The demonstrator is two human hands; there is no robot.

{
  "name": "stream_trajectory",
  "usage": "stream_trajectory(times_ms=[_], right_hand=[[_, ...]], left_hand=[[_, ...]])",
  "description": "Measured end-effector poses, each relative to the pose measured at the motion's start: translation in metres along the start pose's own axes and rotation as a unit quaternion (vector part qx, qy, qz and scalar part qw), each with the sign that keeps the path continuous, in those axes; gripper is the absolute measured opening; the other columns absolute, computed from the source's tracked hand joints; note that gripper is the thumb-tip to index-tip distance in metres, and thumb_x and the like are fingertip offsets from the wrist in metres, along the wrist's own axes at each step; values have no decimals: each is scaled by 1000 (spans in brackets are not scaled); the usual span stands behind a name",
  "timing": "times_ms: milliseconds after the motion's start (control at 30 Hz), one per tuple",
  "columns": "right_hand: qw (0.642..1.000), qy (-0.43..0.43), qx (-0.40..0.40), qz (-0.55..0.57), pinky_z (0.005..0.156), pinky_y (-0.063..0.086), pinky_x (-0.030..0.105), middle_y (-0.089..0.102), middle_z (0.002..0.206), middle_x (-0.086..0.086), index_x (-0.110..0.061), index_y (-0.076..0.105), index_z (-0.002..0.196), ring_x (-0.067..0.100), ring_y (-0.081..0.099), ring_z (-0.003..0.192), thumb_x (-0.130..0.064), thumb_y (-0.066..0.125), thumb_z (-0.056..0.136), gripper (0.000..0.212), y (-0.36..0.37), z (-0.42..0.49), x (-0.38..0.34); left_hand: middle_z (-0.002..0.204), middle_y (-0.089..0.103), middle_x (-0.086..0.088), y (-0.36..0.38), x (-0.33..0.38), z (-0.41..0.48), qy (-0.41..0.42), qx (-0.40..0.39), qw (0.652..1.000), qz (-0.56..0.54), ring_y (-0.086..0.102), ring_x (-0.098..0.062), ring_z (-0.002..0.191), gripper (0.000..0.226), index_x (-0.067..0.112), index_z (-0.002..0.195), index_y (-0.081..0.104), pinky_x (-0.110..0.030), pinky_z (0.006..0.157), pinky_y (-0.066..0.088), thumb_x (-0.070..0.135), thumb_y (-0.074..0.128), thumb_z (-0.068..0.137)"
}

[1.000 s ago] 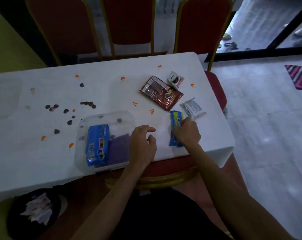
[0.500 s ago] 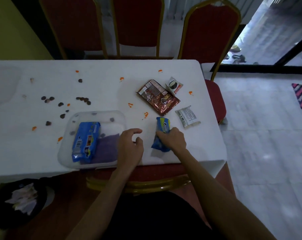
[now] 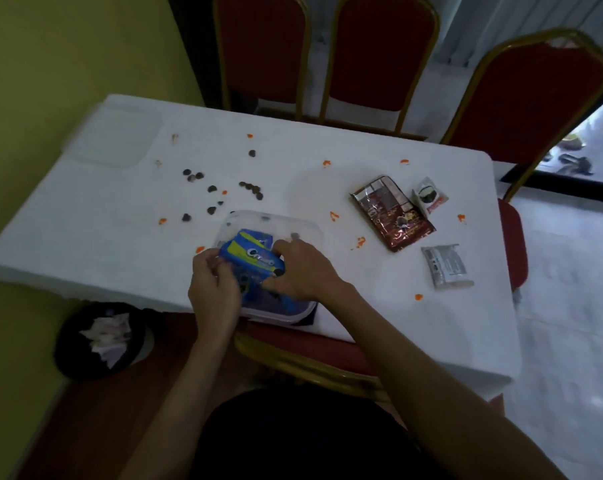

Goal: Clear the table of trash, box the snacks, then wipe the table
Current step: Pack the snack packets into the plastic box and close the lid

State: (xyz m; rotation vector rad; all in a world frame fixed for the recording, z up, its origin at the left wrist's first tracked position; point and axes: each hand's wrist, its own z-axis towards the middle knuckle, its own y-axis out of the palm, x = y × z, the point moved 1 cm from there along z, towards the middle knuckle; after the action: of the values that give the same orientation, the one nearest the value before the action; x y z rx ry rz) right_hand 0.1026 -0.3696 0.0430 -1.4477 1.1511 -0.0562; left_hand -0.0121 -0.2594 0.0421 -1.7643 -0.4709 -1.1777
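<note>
A clear plastic box [image 3: 307, 230] sits at the near edge of the white table [image 3: 379, 306]. Over it both hands hold a blue cookie pack [image 3: 253, 259]: my right hand [image 3: 303, 268] grips its right end, my left hand [image 3: 213, 289] pinches its left end. Another blue pack and something purple lie in the box, mostly hidden by my hands. A brown snack pack [image 3: 392, 213], a small white packet [image 3: 430, 195] and a grey packet [image 3: 447, 266] lie on the table to the right. Dark crumbs [image 3: 212, 188] and orange bits [image 3: 360, 241] are scattered across the cloth.
A black bin [image 3: 99, 341] holding crumpled paper stands on the floor at the lower left. A clear lid [image 3: 113, 140] lies at the table's far left corner. Red chairs [image 3: 383, 53] line the far side, and another chair [image 3: 314, 362] is tucked under the near edge.
My right hand lifted the blue cookie pack from the table and carried it left over the box. My left hand came up and took its other end. The view swung left.
</note>
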Motion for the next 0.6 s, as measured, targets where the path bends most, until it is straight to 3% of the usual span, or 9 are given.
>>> stream_trajectory(times_ms=[167,267,367,500,600], right_hand=[[980,-16,-132,-145,73,48,37,53,109,10,-19,58,125,28,55,98,-46,75,79,56,14,17,-7],[968,-8,-197,-155,84,55,41,62,115,8,-18,61,125,28,60,103,-43,77,79,55,27,20,0],[965,5,-218,-144,92,53,43,62,121,5,-22,62,129,25,60,105,-47,75,82,55,32,20,7],[970,20,-216,-110,91,52,39,65,115,5,-20,66,118,22,61,100,-42,68,90,36,34,22,14],[972,21,-201,-117,91,52,40,64,118,3,-22,66,120,22,60,103,-39,67,91,34,38,22,15]], left_hand=[[127,52,-12,-17,-14,12,84,-15,984,157,48,-24,120,31,10,121,60,-22,89,35,8,57,90],[120,65,-8,-15,-18,18,110,-102,969,197,60,-23,109,29,14,113,69,-27,88,45,5,51,93],[119,68,-5,-5,-24,16,121,-172,944,255,61,-22,107,28,18,111,72,-34,88,51,10,52,93],[118,65,-6,0,-33,17,142,-195,914,325,56,-21,110,26,20,115,71,-36,85,53,21,56,93],[118,65,-5,3,-36,23,126,-208,906,348,59,-21,108,28,22,119,69,-37,85,56,24,59,93]])
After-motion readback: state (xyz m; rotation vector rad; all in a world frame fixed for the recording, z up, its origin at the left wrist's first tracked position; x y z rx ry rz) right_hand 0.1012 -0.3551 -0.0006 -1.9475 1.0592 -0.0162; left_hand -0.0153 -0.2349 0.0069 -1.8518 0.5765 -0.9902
